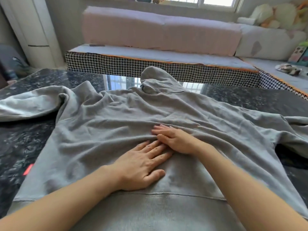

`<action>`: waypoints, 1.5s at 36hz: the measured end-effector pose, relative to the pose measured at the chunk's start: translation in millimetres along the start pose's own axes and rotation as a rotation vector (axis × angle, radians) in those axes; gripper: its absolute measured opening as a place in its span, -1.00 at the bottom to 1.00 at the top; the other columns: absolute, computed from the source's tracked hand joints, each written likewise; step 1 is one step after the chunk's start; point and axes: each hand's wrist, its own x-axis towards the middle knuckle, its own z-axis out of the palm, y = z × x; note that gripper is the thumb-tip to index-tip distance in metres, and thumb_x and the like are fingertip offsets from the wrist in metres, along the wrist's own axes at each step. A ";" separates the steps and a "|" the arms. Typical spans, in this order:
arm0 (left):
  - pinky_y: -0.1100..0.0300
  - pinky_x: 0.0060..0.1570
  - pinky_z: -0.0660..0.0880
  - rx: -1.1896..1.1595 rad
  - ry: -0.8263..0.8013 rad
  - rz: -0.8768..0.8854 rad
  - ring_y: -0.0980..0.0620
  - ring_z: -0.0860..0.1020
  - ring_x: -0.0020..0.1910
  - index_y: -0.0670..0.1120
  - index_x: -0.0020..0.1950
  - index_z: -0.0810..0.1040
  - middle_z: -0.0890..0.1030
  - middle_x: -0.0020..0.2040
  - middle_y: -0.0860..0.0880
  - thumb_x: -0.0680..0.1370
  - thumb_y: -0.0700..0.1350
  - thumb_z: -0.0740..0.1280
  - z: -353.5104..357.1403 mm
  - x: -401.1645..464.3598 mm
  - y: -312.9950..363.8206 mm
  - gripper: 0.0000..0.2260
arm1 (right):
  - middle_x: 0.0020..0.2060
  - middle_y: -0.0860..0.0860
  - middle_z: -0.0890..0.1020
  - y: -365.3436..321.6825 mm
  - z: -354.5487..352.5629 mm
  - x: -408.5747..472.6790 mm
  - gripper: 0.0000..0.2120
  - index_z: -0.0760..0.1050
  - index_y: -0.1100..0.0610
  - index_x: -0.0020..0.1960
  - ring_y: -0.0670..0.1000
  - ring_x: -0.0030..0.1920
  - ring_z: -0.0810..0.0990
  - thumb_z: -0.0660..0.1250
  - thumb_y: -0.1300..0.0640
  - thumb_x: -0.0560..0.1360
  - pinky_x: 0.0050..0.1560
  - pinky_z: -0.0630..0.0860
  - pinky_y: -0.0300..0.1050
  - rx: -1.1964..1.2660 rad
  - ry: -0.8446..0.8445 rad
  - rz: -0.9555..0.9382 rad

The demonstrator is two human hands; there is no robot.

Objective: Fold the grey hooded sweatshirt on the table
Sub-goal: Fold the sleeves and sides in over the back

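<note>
Sweatshirt (103, 130) spread across table (25, 140), hood (155, 80) upper centre. Left hand (141, 165), right hand (175, 139) mid-frame: fingers flat, released, likely smoothing wrinkles before folding.

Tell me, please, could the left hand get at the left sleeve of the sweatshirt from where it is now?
Probably yes: the left hand lies flat mid-sweatshirt, and the left sleeve lies spread uncovered on the table.

One sweatshirt (116, 117), two hands (141, 165) (173, 139), one table (25, 130).
</note>
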 end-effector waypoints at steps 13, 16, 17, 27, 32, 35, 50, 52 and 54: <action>0.04 -0.14 0.52 -0.247 0.568 -0.384 -0.11 0.58 -0.12 -0.15 -0.04 0.60 0.63 -0.10 -0.12 0.53 -0.12 0.20 -49.9 75.9 -101.5 -0.80 | 0.19 0.10 0.53 65.8 -71.8 59.7 -0.73 0.51 0.15 0.17 0.15 0.22 0.47 0.25 0.10 0.52 0.17 0.42 0.02 -0.302 0.479 0.472; 0.10 -0.16 0.43 -0.074 0.339 -0.560 -0.09 0.55 -0.08 -0.13 0.00 0.59 0.60 0.01 -0.12 0.55 -0.14 0.19 -51.1 100.7 -148.7 -0.80 | 0.18 0.09 0.53 72.8 -78.2 73.0 -0.75 0.52 0.14 0.11 0.14 0.20 0.49 0.27 0.05 0.50 0.14 0.43 -0.01 -0.341 0.426 0.486; 0.09 -0.13 0.45 -0.034 0.260 -0.577 -0.08 0.55 -0.06 -0.11 0.01 0.58 0.60 0.05 -0.11 0.54 -0.12 0.19 -48.9 103.3 -157.5 -0.81 | 0.17 0.09 0.53 73.0 -78.0 75.4 -0.75 0.52 0.14 0.10 0.14 0.20 0.50 0.28 0.04 0.50 0.12 0.44 -0.02 -0.372 0.393 0.479; 0.19 -0.24 0.38 0.142 0.053 -0.552 -0.12 0.56 -0.06 -0.04 -0.17 0.54 0.59 -0.05 -0.07 0.45 -0.15 0.26 -54.6 131.0 -181.8 -0.93 | -0.01 0.07 0.64 93.5 -94.3 97.2 -0.90 0.53 0.00 -0.19 0.09 0.00 0.57 0.28 0.16 0.45 0.02 0.45 -0.11 -0.313 0.426 0.430; 0.23 -0.31 0.33 0.046 0.080 -0.678 -0.06 0.52 -0.17 -0.03 -0.37 0.40 0.59 -0.17 -0.01 0.39 -0.15 0.29 -79.6 128.0 -198.8 -0.85 | -0.05 0.13 0.65 96.8 -115.0 101.6 -0.88 0.61 0.14 -0.11 0.13 0.03 0.58 0.29 0.19 0.45 0.08 0.49 -0.07 -0.135 0.617 0.406; 0.16 -0.17 0.38 0.202 0.041 -0.677 -0.08 0.54 -0.03 -0.01 -0.21 0.44 0.57 -0.04 -0.05 0.45 -0.11 0.28 -66.1 132.4 -191.8 -0.95 | -0.02 0.18 0.62 97.3 -92.1 109.6 -0.85 0.55 0.18 -0.03 0.17 0.03 0.57 0.22 0.17 0.50 0.03 0.46 -0.06 -0.167 0.641 0.435; -0.01 0.00 0.46 0.069 0.222 -0.758 -0.19 0.54 0.05 -0.18 0.07 0.53 0.52 0.09 -0.15 0.56 -0.11 0.21 -24.2 107.6 -237.2 -0.80 | 0.13 0.19 0.44 155.6 -90.5 82.3 -0.77 0.42 0.25 0.17 0.25 0.14 0.49 0.17 0.22 0.54 0.10 0.45 0.07 -0.437 0.499 0.665; 0.02 -0.04 0.46 0.166 0.158 -0.716 -0.17 0.56 0.04 -0.18 0.07 0.53 0.54 0.08 -0.13 0.56 -0.13 0.19 -27.8 111.4 -238.7 -0.80 | 0.09 0.18 0.49 158.6 -91.4 81.6 -0.77 0.46 0.24 0.15 0.23 0.13 0.51 0.12 0.23 0.55 0.07 0.47 0.05 -0.512 0.461 0.676; 0.04 -0.07 0.47 0.232 0.090 -0.712 -0.14 0.56 0.03 -0.15 0.04 0.53 0.56 0.07 -0.12 0.54 -0.14 0.21 -33.0 116.9 -240.4 -0.83 | 0.08 0.18 0.51 159.4 -94.0 82.8 -0.76 0.49 0.23 0.13 0.23 0.12 0.53 0.12 0.24 0.54 0.07 0.48 0.03 -0.550 0.429 0.668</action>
